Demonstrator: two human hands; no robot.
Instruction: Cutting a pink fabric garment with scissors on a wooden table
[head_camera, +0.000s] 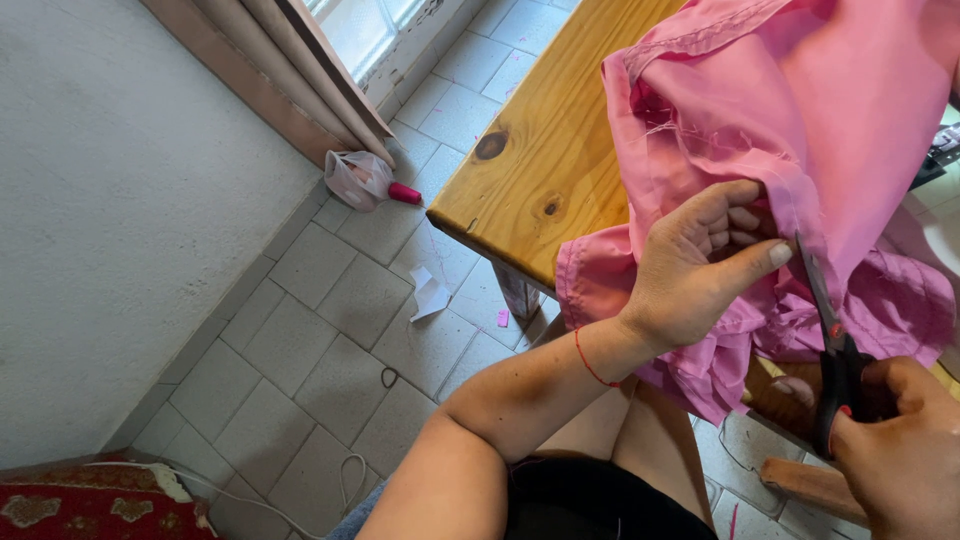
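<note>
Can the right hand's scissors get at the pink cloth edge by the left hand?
Probably yes: the black scissors in the right hand already reach the pink cloth beside the left hand, nothing between.

Pale tiled floor (330, 330), grey wall (110, 190), beige curtain (290, 80) beneath a bright window (365, 25), and a knotty pine table (545, 140).

Both arms were bare from elbow to wrist, with no sleeve showing on either. The left hand (690, 275) wore a thin red thread bracelet (590, 362) around the wrist (a single strand, loosely looped). The right hand (905, 455) carried no ring or band that could be seen. Dark, black shorts (585, 500) covered the lap, leaving the thighs bare below.
</note>
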